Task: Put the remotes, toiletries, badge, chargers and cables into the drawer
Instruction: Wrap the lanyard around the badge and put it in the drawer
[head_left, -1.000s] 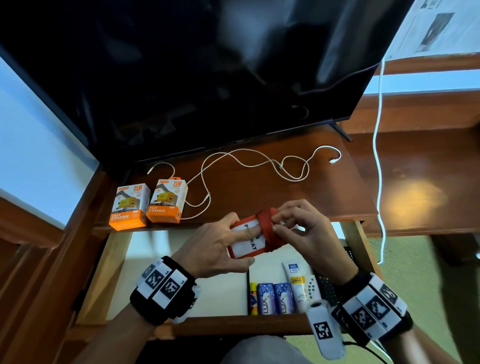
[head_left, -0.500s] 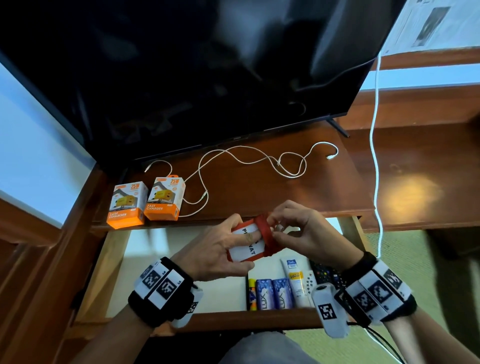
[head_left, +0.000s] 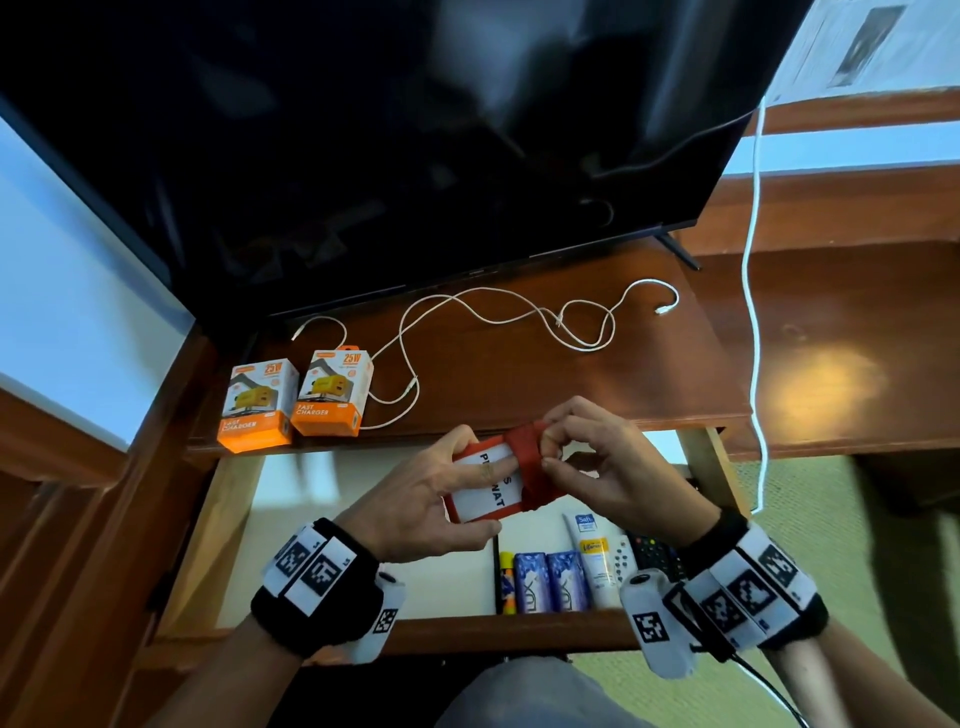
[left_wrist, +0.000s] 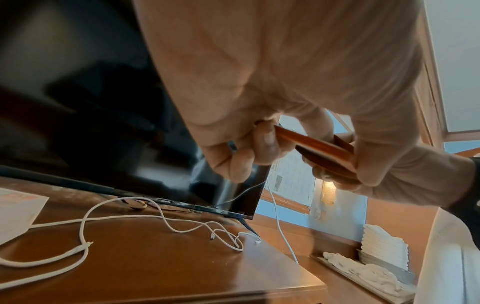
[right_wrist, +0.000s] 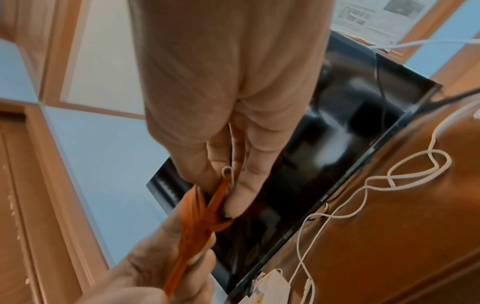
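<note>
Both hands hold a red badge (head_left: 485, 486) with a white card, above the open drawer (head_left: 234, 499). My left hand (head_left: 415, 509) grips the badge holder (left_wrist: 322, 150) by its edges. My right hand (head_left: 597, 462) pinches the red lanyard (right_wrist: 205, 218) wound around the badge, at its metal clip (right_wrist: 228, 174). In the drawer lie two blue soap boxes (head_left: 550, 579), a white tube (head_left: 592, 561), a yellow stick (head_left: 506, 579) and remotes (head_left: 641, 556). Two orange charger boxes (head_left: 296, 397) and white cables (head_left: 519, 317) lie on the desk top.
A large black TV (head_left: 363, 145) stands at the back of the brown desk (head_left: 519, 379). A white cable (head_left: 753, 291) hangs down at the right. In the left wrist view, folded white towels (left_wrist: 381, 246) sit on a tray on a lower wooden ledge (head_left: 857, 338).
Both hands and the badge have stayed over the drawer, shifting slightly. My right fingers have worked along the lanyard wrap on the badge's right side.
</note>
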